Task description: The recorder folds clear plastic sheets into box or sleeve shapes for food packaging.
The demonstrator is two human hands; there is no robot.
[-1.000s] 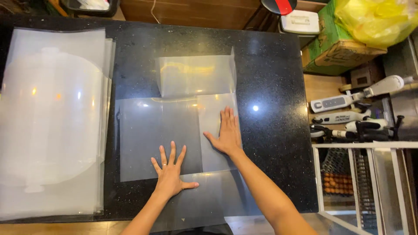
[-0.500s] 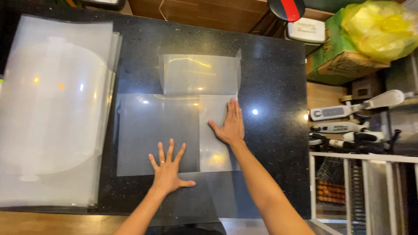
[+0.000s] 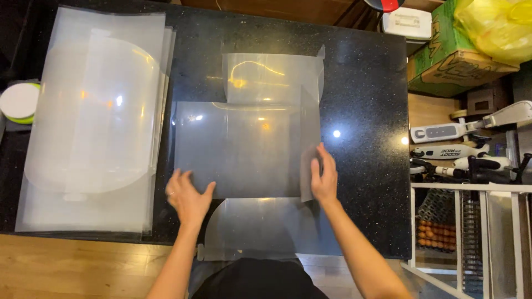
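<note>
A clear plastic sheet (image 3: 244, 149), cut with flaps like a flat box blank, lies in the middle of a black speckled countertop (image 3: 366, 88). My left hand (image 3: 188, 196) rests at the sheet's lower left corner, fingers curled over its edge. At the right edge, my right hand (image 3: 324, 178) grips a narrow side flap (image 3: 309, 133), which is folded up and inward over the sheet. A top flap (image 3: 271, 77) points away from me. The bottom flap (image 3: 260, 227) overhangs the counter's near edge.
A stack of large clear sheets (image 3: 94, 122) covers the counter's left part, with a round white and green lid (image 3: 19, 102) beyond it. To the right of the counter are a green cardboard box (image 3: 449, 55), a yellow bag (image 3: 493, 25), scooters (image 3: 471, 144) and a white rack (image 3: 471, 232).
Both hands were pressed flat near the middle of the sheet. They have moved apart to its left and right edges, and the right flap now stands folded inward.
</note>
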